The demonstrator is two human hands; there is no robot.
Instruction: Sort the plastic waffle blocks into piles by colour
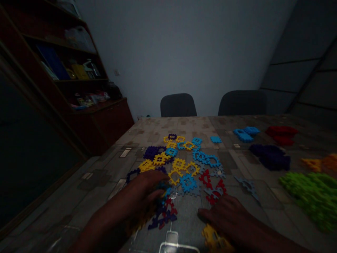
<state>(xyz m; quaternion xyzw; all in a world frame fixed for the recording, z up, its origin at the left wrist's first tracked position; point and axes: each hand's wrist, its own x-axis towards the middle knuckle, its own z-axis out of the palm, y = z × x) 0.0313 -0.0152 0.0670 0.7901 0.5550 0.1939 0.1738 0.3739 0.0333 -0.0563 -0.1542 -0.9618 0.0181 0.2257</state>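
Observation:
My left hand (147, 188) is closed, its fingers and thumb curled round a blue interlocking tile (167, 193) at the left of a loose pile. Its grip is partly hidden by the fingers. Just below lie purple (162, 219) and red tiles (171, 207). On the right, my right hand (228, 218) rests low over the table, thumb stretched out to the left and apart from the fingers. Its fingertips are beside red (221, 184) and grey tiles (210, 192). Partly under that hand is a yellow tile (214, 239).
Mixed yellow (179, 164), blue (188, 182) and purple tiles (151, 153) spread across the table middle. Sorted stacks stand at right: green (310, 193), purple (271, 157), red (281, 133), blue (246, 133) and orange (330, 162). Two chairs (179, 105) are behind the table.

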